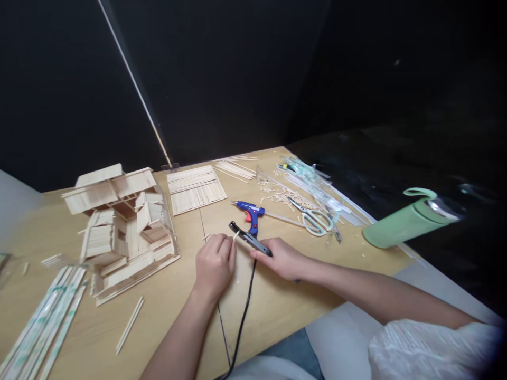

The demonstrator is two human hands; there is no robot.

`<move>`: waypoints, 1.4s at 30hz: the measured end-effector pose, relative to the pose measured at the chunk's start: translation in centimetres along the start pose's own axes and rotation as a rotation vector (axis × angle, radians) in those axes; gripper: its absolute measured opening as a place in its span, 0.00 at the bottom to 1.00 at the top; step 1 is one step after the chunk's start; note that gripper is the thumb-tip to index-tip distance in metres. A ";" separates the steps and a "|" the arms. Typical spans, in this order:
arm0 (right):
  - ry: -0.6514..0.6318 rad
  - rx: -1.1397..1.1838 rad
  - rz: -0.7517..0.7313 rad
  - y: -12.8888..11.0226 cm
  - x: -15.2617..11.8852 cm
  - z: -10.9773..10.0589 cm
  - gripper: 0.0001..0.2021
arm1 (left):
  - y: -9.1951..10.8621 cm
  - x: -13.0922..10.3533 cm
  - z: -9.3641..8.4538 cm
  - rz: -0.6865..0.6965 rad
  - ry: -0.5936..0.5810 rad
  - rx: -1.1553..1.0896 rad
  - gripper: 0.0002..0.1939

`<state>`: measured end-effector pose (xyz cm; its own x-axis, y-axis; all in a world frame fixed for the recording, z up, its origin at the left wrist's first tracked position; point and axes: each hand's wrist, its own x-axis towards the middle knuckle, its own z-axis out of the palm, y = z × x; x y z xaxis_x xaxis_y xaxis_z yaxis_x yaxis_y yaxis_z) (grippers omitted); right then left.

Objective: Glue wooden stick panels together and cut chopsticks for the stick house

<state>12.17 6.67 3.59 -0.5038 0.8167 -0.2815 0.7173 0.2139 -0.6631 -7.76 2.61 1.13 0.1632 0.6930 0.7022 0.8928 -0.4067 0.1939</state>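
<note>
My left hand (pixel 216 262) is closed on a thin wooden stick (pixel 236 235), whose short end pokes out past the fingertips. That end lies at the jaw of a black and grey hand cutter (pixel 251 241), gripped by my right hand (pixel 283 257). The handles are mostly covered by my palm. Just beyond the cutter, a blue glue gun (pixel 250 212) with an orange trigger lies on its side. Its black cord (pixel 246 306) runs between my forearms toward the table's near edge. A small piece of stick (pixel 206 237) lies by my left knuckles.
On the wooden table (pixel 166 327) a stick-built model house (pixel 130 227) stands left, beside a flat stick panel (pixel 194 189). Scissors (pixel 315 219), cut stick bits (pixel 291 198) and clear packaging (pixel 312 179) lie right. A green bottle (pixel 407 221) leans at the right edge; bundled sticks (pixel 49 322) lie near left.
</note>
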 end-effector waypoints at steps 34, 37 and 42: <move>0.535 -0.680 0.066 6.8 -5.2 1.9 0.40 | -3.2 -0.6 1.9 -1.092 0.270 -0.866 0.14; 0.516 -0.653 0.040 6.3 -4.7 0.8 0.35 | -3.2 -0.4 1.8 -1.092 0.270 -0.863 0.14; 0.566 -0.557 0.056 7.3 -3.2 -3.3 0.23 | -3.2 -0.5 1.8 -1.076 0.263 -0.852 0.14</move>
<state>20.59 7.34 1.96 -0.2457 0.9505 0.1902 0.9448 0.2786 -0.1722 -9.94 4.62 -1.10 -0.5978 0.8010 0.0326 -0.0143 -0.0513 0.9986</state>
